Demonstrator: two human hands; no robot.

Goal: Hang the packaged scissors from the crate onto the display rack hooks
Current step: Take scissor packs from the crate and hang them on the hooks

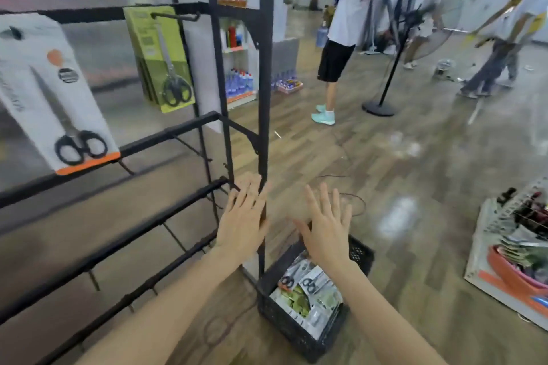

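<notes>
A: From the head view, both hands were out in front, palms down and holding nothing. The left hand (243,218) had its fingers spread flat, right against the dark upright post of the display rack (264,98)

B: And the right hand (326,228)?

A: Fingers fanned wide too, hovering above the black crate (299,326) on the floor at the foot of the rack. No contact with anything that I could see

B: Where were the goods?

A: The packaged scissors (308,290) lay loosely stacked in the crate, flat cards overlapping at odd angles. Up on the rack, a green pack (161,56) hung from a hook (178,15) on the top bar, and a white-and-orange pack (56,98) hung further left. The lower bars showed bare pegs

B: How would a pack handle, do you reckon?

A: Light, I'd say, a stiffish card that could flex, with the weight down at the handles. Glossy, so likely a bit slippery. Best pinched by the top edge, beside the hang hole, leaving the hole clear for the peg

B: Anything else about?

A: People and a standing fan (394,38) well off to the right, clear of the work
</notes>
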